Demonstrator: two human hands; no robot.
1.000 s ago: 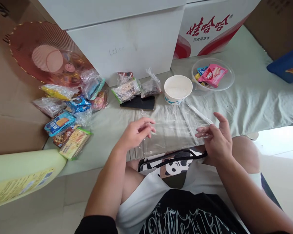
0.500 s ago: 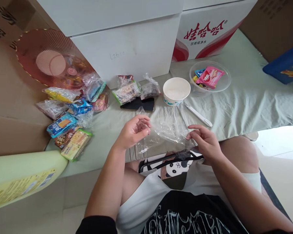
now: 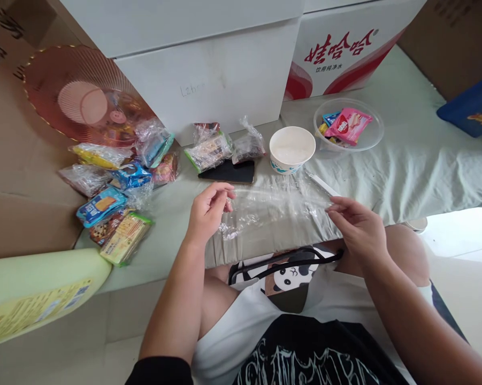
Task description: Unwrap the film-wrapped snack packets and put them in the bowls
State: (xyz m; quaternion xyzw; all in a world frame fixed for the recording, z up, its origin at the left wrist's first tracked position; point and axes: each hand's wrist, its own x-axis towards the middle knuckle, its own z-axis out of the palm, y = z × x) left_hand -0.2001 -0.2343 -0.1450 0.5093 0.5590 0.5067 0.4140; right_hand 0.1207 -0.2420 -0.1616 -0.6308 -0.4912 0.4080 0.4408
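A clear plastic bag is stretched sideways between my hands, low over the cloth. My left hand is closed on its left end, fingers curled and thumb pressed in. At the right end, my right hand pinches the bag's edge between thumb and fingers. Just beyond the bag stand a white paper bowl and a white utility knife, whose near end lies by my right fingertips. A dark phone lies under wrapped snacks past my left hand.
Several packaged snacks are heaped at the left, before a pink ribbed plate leaning on cardboard. A clear round tub holds small packets at the right. White boxes stand along the back. A pale green container is at lower left.
My hands have moved apart, the left one leftward and the right one rightward. The crumpled plastic bag between them is now drawn out wider and flatter.
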